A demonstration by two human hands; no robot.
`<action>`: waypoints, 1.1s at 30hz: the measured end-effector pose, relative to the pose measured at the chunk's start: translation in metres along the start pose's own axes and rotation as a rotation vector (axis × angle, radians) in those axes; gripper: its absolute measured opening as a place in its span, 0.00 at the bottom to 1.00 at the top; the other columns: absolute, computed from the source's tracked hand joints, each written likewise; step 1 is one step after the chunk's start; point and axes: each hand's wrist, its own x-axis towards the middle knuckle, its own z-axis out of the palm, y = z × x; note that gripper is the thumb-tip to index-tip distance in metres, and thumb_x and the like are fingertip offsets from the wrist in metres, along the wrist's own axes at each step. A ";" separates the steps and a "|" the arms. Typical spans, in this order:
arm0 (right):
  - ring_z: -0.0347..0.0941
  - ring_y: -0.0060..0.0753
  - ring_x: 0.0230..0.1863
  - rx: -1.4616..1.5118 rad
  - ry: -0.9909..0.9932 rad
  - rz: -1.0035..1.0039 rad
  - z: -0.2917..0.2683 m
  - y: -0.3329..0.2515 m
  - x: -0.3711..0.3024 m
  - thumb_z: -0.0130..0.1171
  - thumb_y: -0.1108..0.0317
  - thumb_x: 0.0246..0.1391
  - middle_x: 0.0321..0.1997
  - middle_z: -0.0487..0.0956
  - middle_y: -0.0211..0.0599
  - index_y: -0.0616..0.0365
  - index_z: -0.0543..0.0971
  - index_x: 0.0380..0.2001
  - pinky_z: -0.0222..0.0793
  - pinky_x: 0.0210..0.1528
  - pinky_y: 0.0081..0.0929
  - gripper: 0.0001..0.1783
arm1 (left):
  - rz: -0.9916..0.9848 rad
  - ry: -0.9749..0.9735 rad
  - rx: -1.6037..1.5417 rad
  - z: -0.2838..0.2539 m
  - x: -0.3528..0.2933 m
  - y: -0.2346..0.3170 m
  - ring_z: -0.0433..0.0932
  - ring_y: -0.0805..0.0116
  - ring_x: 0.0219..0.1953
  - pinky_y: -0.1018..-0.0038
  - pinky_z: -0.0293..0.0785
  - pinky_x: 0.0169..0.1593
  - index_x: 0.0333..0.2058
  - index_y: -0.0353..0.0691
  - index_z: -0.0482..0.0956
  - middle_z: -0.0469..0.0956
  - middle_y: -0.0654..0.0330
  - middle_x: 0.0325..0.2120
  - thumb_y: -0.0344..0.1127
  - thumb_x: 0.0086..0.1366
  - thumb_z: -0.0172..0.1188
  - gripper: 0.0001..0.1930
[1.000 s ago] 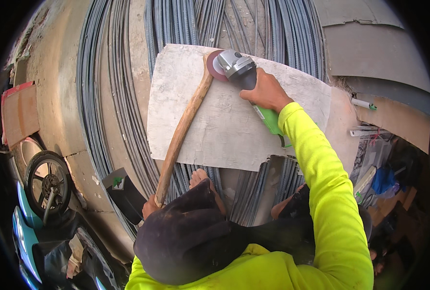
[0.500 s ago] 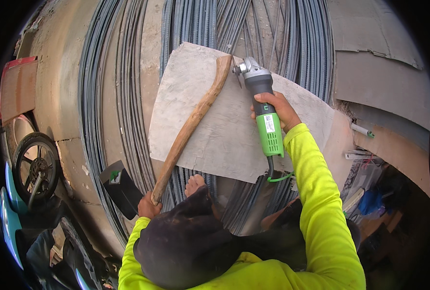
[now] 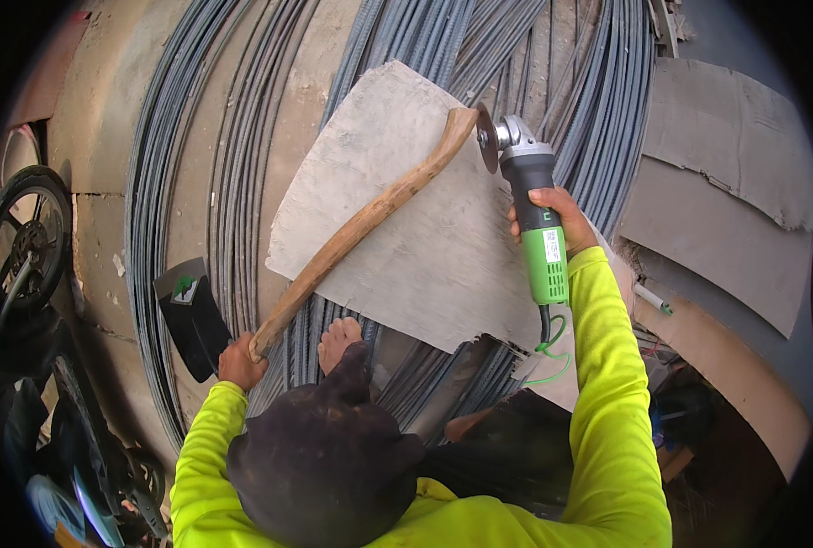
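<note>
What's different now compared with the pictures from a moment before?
The angle grinder in the right hand turned from lying crosswise over the far end of the wooden handle to pointing away from the person, with its disc now at the side of that end. Nothing was picked up or let go: the left hand still grips the near end, and the handle still lies on the grey board.

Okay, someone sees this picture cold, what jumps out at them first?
Probably the green and black angle grinder in the right hand, its disc at the far end of a curved wooden handle. The left hand grips the handle's near end; it lies across a grey board over steel rods.
</note>
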 end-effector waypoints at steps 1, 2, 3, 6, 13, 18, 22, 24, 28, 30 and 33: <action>0.84 0.40 0.27 -0.017 0.009 0.009 0.001 -0.002 -0.001 0.67 0.58 0.54 0.33 0.83 0.49 0.66 0.73 0.49 0.83 0.30 0.35 0.26 | 0.008 0.011 -0.004 0.002 -0.002 0.001 0.82 0.37 0.41 0.49 0.78 0.46 0.42 0.43 0.76 0.83 0.43 0.35 0.34 0.49 0.71 0.20; 0.84 0.40 0.28 -0.032 0.015 0.007 0.001 -0.003 -0.001 0.67 0.58 0.54 0.33 0.83 0.49 0.66 0.73 0.49 0.83 0.30 0.35 0.26 | 0.018 0.025 -0.007 0.003 -0.003 0.002 0.83 0.38 0.41 0.49 0.78 0.46 0.42 0.43 0.76 0.83 0.43 0.34 0.34 0.49 0.71 0.20; 0.84 0.40 0.28 -0.046 0.020 0.005 0.002 -0.005 -0.001 0.67 0.59 0.55 0.33 0.83 0.49 0.66 0.73 0.49 0.83 0.30 0.35 0.26 | 0.027 0.039 -0.009 0.004 -0.003 0.003 0.83 0.38 0.41 0.49 0.78 0.46 0.42 0.42 0.76 0.83 0.43 0.34 0.34 0.49 0.71 0.20; 0.84 0.41 0.28 -0.078 0.017 0.000 0.001 -0.008 0.002 0.67 0.58 0.55 0.33 0.83 0.49 0.66 0.73 0.49 0.83 0.30 0.34 0.26 | 0.015 0.034 -0.008 0.005 -0.003 0.002 0.83 0.39 0.41 0.50 0.79 0.46 0.41 0.42 0.76 0.83 0.45 0.36 0.32 0.49 0.71 0.19; 0.85 0.41 0.28 0.067 0.047 -0.017 0.013 -0.001 0.008 0.65 0.56 0.57 0.34 0.84 0.50 0.67 0.72 0.50 0.84 0.30 0.33 0.27 | 0.065 0.100 0.023 0.010 -0.008 -0.004 0.83 0.41 0.40 0.52 0.78 0.43 0.40 0.41 0.75 0.82 0.48 0.36 0.31 0.51 0.70 0.18; 0.84 0.40 0.28 -0.009 0.091 -0.038 0.026 0.004 0.006 0.67 0.57 0.55 0.34 0.83 0.49 0.65 0.73 0.46 0.84 0.31 0.34 0.25 | 0.055 0.114 0.011 0.012 -0.011 0.000 0.83 0.41 0.41 0.52 0.78 0.43 0.40 0.41 0.74 0.82 0.48 0.37 0.31 0.51 0.69 0.18; 0.83 0.38 0.29 -0.303 0.097 -0.045 0.029 0.009 0.003 0.68 0.57 0.54 0.33 0.82 0.45 0.64 0.74 0.43 0.82 0.32 0.33 0.23 | 0.007 0.133 -0.014 0.020 -0.022 0.006 0.83 0.40 0.40 0.51 0.78 0.43 0.41 0.41 0.75 0.82 0.46 0.36 0.31 0.51 0.69 0.18; 0.83 0.37 0.28 -0.414 0.106 -0.052 0.022 0.015 0.008 0.68 0.57 0.54 0.33 0.81 0.43 0.63 0.74 0.43 0.81 0.32 0.32 0.22 | -0.004 0.126 -0.034 0.023 -0.020 0.007 0.83 0.39 0.40 0.51 0.78 0.44 0.42 0.41 0.76 0.83 0.45 0.35 0.31 0.51 0.69 0.19; 0.83 0.37 0.29 -0.252 0.172 -0.097 0.037 0.029 0.007 0.67 0.58 0.55 0.33 0.81 0.44 0.64 0.74 0.43 0.81 0.32 0.32 0.22 | -0.008 0.067 -0.062 0.016 -0.015 0.004 0.83 0.38 0.41 0.51 0.78 0.46 0.43 0.41 0.76 0.84 0.43 0.35 0.32 0.50 0.70 0.20; 0.83 0.37 0.29 -0.118 0.192 -0.123 0.045 0.035 0.003 0.67 0.58 0.55 0.33 0.81 0.44 0.65 0.74 0.43 0.82 0.33 0.32 0.22 | -0.009 0.043 -0.046 0.012 -0.009 -0.003 0.83 0.39 0.41 0.52 0.79 0.46 0.44 0.42 0.77 0.84 0.43 0.35 0.32 0.49 0.71 0.21; 0.84 0.38 0.30 -0.042 0.182 -0.162 0.044 0.038 -0.001 0.68 0.58 0.55 0.33 0.81 0.45 0.65 0.74 0.43 0.83 0.33 0.33 0.23 | 0.038 0.050 -0.045 0.005 -0.007 0.000 0.84 0.39 0.40 0.51 0.79 0.46 0.45 0.41 0.77 0.84 0.43 0.35 0.32 0.48 0.71 0.23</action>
